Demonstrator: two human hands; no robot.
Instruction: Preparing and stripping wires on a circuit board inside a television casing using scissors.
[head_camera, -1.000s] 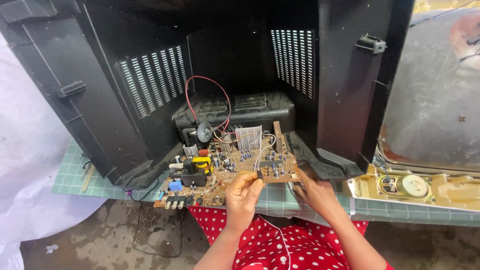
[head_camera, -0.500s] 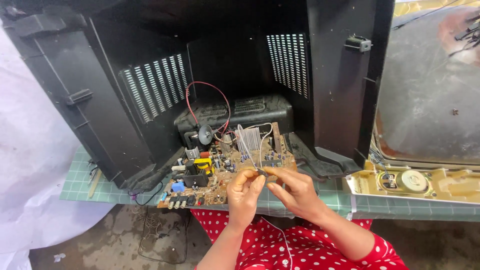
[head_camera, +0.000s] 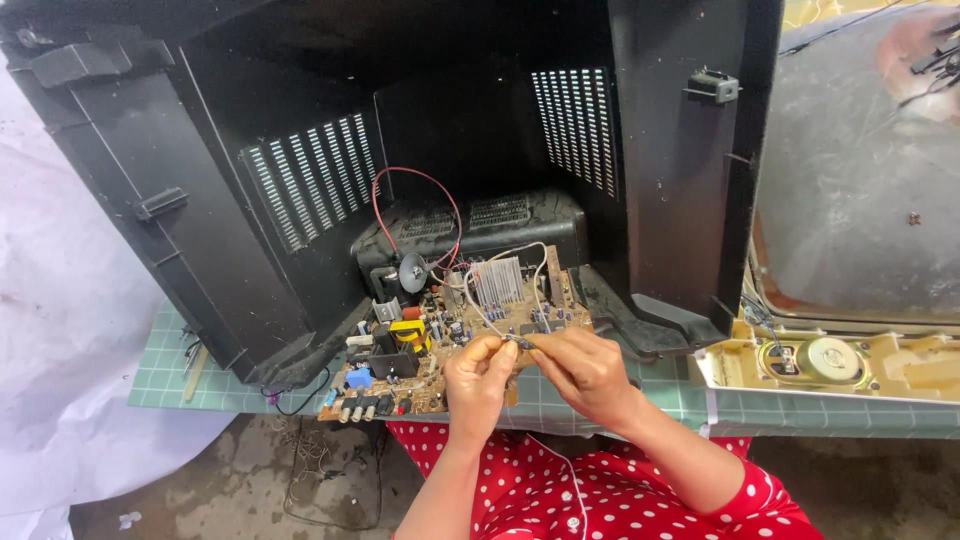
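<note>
Pinching a small connector (head_camera: 518, 342) on thin white wires (head_camera: 478, 312) between them, the left hand (head_camera: 478, 375) and right hand (head_camera: 585, 368) work over the circuit board (head_camera: 440, 345) – at six o'clock of the black television shell (head_camera: 680, 180) (back open) – where a hard tug could likely snap those leads.

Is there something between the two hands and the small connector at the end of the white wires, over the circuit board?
Nothing visible stands between them. The left hand and the right hand already pinch the small connector between their fingertips, above the near edge of the circuit board. The white wires run from it back over the board.
</note>
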